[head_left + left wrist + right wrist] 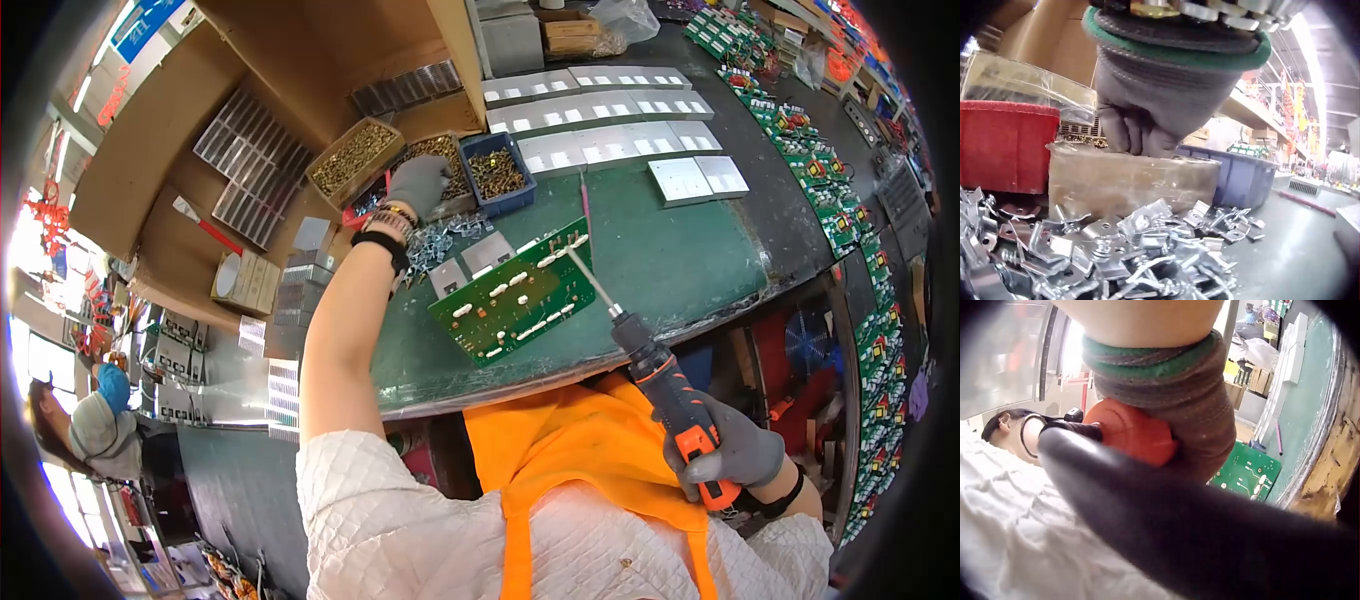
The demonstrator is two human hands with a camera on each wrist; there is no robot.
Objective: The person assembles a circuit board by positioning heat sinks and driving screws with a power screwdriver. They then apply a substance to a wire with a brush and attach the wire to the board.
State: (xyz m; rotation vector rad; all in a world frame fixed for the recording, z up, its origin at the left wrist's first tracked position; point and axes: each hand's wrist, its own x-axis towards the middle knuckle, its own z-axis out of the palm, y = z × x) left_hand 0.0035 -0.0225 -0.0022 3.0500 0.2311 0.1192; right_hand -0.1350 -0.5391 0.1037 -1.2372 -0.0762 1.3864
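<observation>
My gloved left hand (422,185) reaches down into a small cardboard box (1135,181) of brass-coloured screws (440,148). Its fingertips are hidden behind the box wall in the left wrist view, so I cannot tell whether they pinch any screws. Silvery metal clips with screws (1116,250) lie heaped in front of that box. My gloved right hand (740,445) grips an orange and black electric screwdriver (665,375), its long bit pointing up and left. The bit's tip overlaps the right part of a green circuit board (520,300), which lies tilted over grey metal pieces (487,252) on the bench.
A blue bin (512,203) of screws and a red bin (1010,147) flank the box. Rows of silver metal blocks (600,148) line the bench's back. Finned metal parts (260,165) fill a large carton at left. Populated boards (800,150) line the right side.
</observation>
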